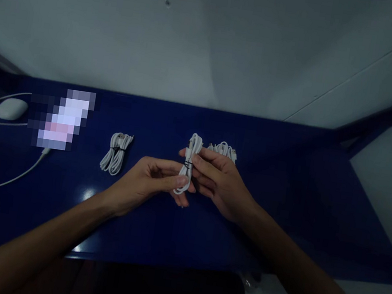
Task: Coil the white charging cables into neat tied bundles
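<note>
White cable bundle [189,165], coiled and tied round the middle with a thin dark band, held upright in the air just above the blue table [283,203], near table centre. Both hands on it. Left hand [151,179] comes in from the left, thumb and fingers pinched on the bundle's lower loop end. Right hand [220,182] from the right, fingers wrapped round the middle of the bundle at the band, fingertips showing on its left side; top loops and plug ends stick up above the fingers. Just behind the right hand, a second white cable bundle [223,149] lies on the table, partly hidden by the knuckles, can't tell if touching. Further left, well apart from the hands, a third tied bundle [117,153] lies flat on the table. Far left: white mouse-shaped object [11,108], a loose white cord [5,181] curving across the table, and a blurred patch beside it, unreadable. Grey wall [195,45] behind the table. Dim lighting, fine detail of plugs not clear.
</note>
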A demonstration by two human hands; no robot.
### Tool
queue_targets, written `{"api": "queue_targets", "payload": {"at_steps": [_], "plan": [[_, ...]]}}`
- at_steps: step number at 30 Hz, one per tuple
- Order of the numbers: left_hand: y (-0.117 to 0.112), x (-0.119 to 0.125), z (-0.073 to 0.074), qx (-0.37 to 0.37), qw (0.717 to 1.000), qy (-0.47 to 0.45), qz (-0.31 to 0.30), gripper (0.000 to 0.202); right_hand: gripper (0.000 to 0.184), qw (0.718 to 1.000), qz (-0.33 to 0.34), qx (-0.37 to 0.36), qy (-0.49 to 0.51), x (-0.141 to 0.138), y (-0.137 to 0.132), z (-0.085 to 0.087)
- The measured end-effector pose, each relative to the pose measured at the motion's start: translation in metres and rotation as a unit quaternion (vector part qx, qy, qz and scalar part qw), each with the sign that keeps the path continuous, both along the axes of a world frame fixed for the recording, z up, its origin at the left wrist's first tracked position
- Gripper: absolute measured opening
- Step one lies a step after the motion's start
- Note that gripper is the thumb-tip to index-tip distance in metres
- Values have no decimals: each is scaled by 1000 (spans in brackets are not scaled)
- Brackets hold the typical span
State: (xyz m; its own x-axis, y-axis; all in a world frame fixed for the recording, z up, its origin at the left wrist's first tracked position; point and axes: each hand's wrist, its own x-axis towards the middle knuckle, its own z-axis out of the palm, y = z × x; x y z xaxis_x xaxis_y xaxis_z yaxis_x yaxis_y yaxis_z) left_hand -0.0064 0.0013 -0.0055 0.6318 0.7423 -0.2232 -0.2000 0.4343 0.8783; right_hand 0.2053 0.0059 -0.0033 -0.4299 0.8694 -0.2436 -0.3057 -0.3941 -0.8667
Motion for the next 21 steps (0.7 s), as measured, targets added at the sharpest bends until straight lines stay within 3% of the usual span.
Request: {"api": "queue_targets", "payload": {"at_steps": [5, 12, 16, 21], "plan": [[-1, 1, 1, -16, 1000, 4, 23, 23, 27, 1000, -11, -5, 1, 1, 0, -2], [0, 1, -4, -12, 998, 23, 62, 20, 25, 997, -78, 15, 9, -1, 1, -4], [0, 0, -7, 4, 997, 38, 62, 33, 24, 996, -87, 12, 16, -1, 2, -5], [0, -1, -10, 9, 998, 39, 48, 33, 25, 996, -88, 5, 20, -1, 2, -6]]}}
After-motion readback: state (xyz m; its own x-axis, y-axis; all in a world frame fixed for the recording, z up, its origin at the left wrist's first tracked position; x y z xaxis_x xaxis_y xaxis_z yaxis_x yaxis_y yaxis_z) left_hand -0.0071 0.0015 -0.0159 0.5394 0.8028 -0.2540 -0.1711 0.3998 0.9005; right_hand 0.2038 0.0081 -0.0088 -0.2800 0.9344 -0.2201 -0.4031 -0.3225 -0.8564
